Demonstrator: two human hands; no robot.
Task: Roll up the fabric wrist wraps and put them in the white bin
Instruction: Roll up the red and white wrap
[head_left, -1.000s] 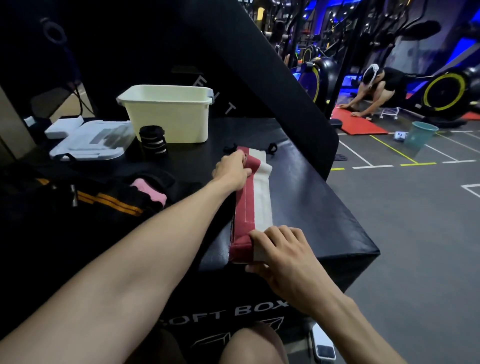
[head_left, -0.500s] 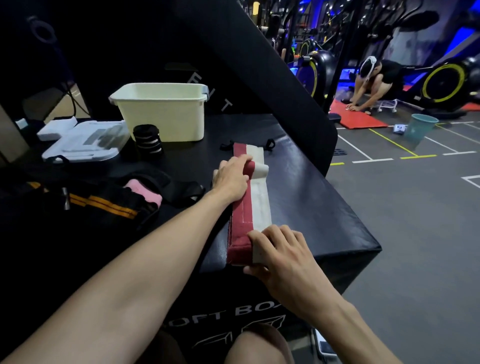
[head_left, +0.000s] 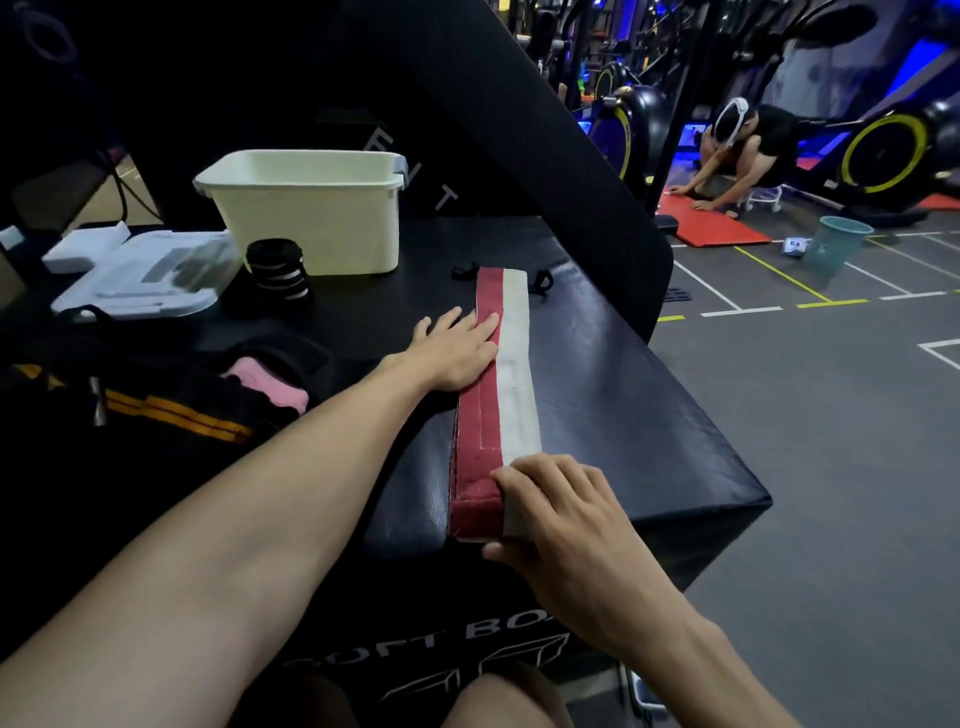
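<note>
**Red-and-white wrap lies flat on the black box, a hand at each end**

The wrist wrap (head_left: 501, 374) lies unrolled along the top of the black padded box (head_left: 613, 374), a red band on its left and a white band on its right, running from about 6 o'clock near the person up toward 12 o'clock. Black loops (head_left: 540, 283) poke out at its far end.

The left hand (head_left: 452, 348) lies palm down at the wrap's 9 o'clock side, fingers straight and slightly spread, the fingertips resting on the red band partway along (no curl, no pinch). The right hand (head_left: 561, 512) sits on the near end where the wrap bends over the box edge; its fingers are curled over the white band and its thumb is tucked beneath the end, so it grips the fabric there.

The white bin (head_left: 311, 208) stands at the wrap's 10 o'clock, well apart from it. A rolled black wrap (head_left: 278, 273) stands just in front of the bin. At 9 o'clock of that roll is a clear plastic lid (head_left: 140, 275). Dark straps with orange stripes (head_left: 171, 415) and a pink piece (head_left: 270, 387) lie at the left hand's 8 o'clock. Far off at 2 o'clock a person (head_left: 743, 150) crouches on a red mat (head_left: 711, 223), near a teal bucket (head_left: 836, 249).
</note>
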